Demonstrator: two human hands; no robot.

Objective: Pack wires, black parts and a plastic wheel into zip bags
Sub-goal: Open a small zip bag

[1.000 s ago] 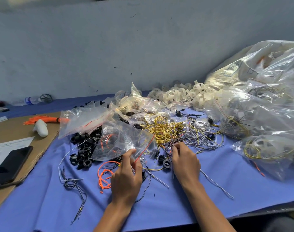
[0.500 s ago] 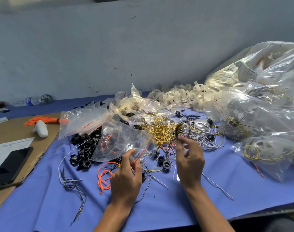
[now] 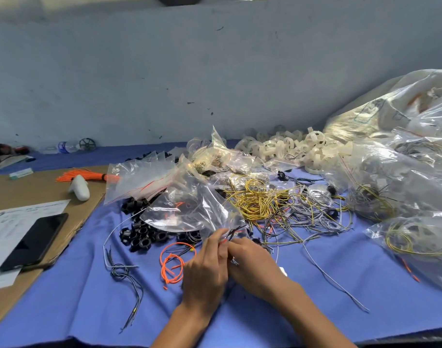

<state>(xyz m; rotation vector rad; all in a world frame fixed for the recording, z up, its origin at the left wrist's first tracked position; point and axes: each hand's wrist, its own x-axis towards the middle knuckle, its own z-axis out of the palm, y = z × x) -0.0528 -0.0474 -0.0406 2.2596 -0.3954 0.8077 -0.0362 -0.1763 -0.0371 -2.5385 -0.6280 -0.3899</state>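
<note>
The left hand (image 3: 206,270) pinches the mouth of the zip bag (image 3: 187,209). The right hand (image 3: 252,263) pinches a few thin dark wires (image 3: 236,229) right at that opening, mid-table (image 3: 340,272) toward the front edge. Best to hold the mouth wide and feed the ends in together, I'd say, so nothing snags. Black parts (image 3: 139,234) lie left of the bag, white wheels (image 3: 277,146) are heaped along the back edge. Blue cover underneath, scuffed grey wall (image 3: 214,71) behind.

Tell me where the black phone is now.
In the head view, the black phone lies far left on the brown cardboard, overlapping a printed sheet, left of the black parts.
</note>
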